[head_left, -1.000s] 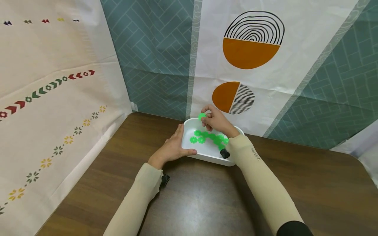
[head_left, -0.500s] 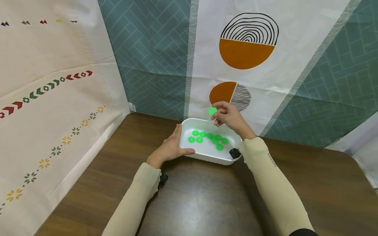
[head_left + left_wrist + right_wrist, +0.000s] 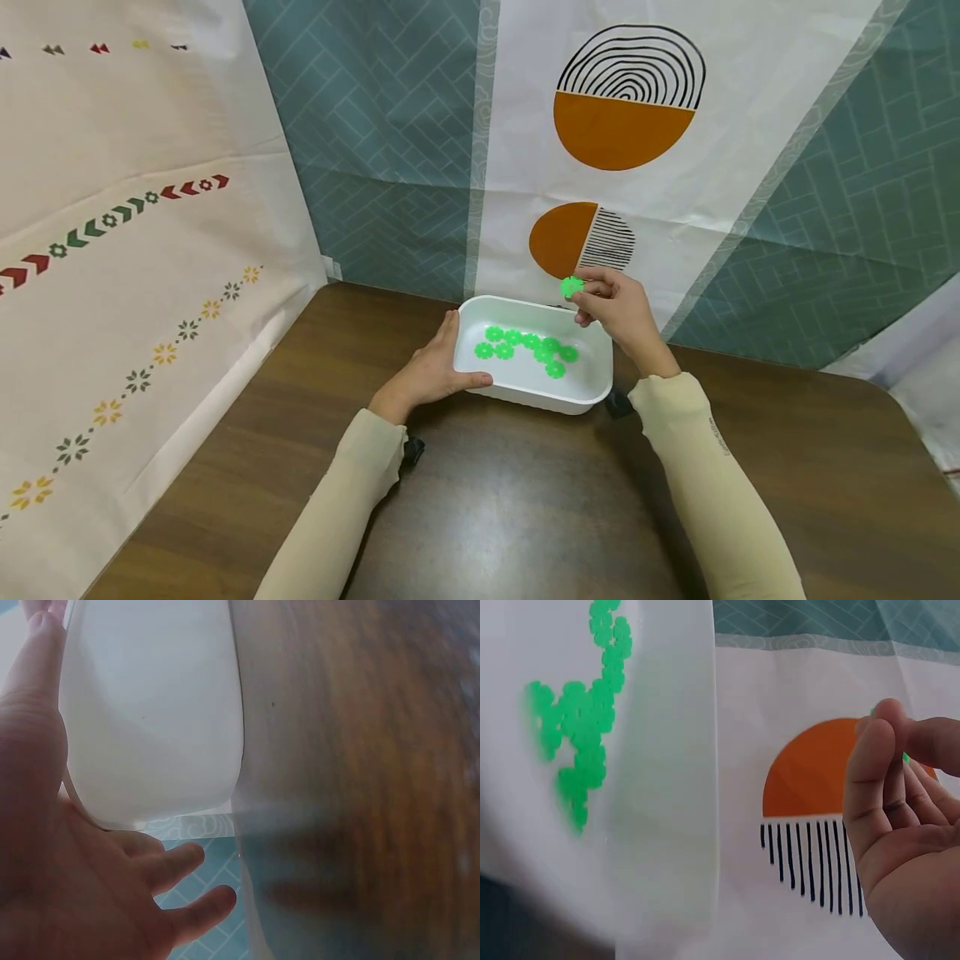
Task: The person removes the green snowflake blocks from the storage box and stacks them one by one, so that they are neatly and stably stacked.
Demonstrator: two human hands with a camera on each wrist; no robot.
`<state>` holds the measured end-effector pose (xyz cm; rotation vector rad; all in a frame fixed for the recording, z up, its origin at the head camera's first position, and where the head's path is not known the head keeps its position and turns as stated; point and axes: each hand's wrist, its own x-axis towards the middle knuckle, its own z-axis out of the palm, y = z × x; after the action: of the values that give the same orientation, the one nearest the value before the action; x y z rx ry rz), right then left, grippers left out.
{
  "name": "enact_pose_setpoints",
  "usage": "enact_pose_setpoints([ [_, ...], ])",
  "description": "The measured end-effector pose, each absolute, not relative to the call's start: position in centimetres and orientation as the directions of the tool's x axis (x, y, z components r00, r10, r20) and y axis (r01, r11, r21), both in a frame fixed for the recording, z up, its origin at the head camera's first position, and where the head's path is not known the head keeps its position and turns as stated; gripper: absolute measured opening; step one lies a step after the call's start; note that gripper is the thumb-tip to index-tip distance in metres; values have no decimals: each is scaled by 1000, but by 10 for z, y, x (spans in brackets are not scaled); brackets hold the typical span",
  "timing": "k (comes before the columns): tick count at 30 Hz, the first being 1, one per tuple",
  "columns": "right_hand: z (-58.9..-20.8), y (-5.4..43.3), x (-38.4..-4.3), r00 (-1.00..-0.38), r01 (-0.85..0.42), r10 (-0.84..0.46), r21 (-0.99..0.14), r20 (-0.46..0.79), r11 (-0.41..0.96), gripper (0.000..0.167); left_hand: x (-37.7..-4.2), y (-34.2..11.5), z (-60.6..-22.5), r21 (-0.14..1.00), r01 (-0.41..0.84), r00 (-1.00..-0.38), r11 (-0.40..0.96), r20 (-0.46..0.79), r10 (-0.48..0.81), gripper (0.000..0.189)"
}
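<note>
A white plastic tub (image 3: 536, 397) stands on the table in the head view, with several bright green flower-shaped discs (image 3: 531, 342) lying on its floor. My left hand (image 3: 431, 371) grips the tub's left end, thumb at the near rim and fingers along the side. In the left wrist view, two fingers extend past the tub wall (image 3: 157, 712). Above the tub's far right part, my right hand (image 3: 624, 315) pinches one green flower-shaped disc (image 3: 572, 287) between thumb and fingertips. From the right wrist, the fingers (image 3: 874, 772) hide most of that disc.
A brown wooden table (image 3: 480, 508) spreads around the tub. Close behind it hangs a cloth backdrop (image 3: 382, 150) with orange and striped circles. Along the left side runs a patterned white cloth (image 3: 135, 317). Black wrist cameras (image 3: 618, 403) sit below the cuffs.
My right hand has lifted the pinched disc from over the tub's back left and carried it to the right. The left hand stays on the tub. The view has shifted slightly.
</note>
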<state>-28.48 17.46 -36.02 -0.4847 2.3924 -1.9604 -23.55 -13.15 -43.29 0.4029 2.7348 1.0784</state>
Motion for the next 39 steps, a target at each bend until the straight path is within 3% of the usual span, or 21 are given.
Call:
enact_pose_setpoints([
  [11, -373, 208, -271, -950, -250, -195, -968, 242, 17, 34, -235, -131, -434, 693, 184, -947, 697, -66, 315, 128],
  [19, -387, 233, -261, -973, -188, -134, -982, 189, -21, 27, -236, -131, -437, 690, 195, -948, 697, -51, 315, 128],
  [30, -407, 263, -249, -997, -62, -37, -997, 61, 36, 31, -233, -132, -436, 684, 178, -952, 707, -61, 299, 129],
  [39, -421, 283, -245, -998, -4, -65, -986, -7, 168, 31, -233, -130, -432, 699, 177, -948, 693, -67, 310, 130],
])
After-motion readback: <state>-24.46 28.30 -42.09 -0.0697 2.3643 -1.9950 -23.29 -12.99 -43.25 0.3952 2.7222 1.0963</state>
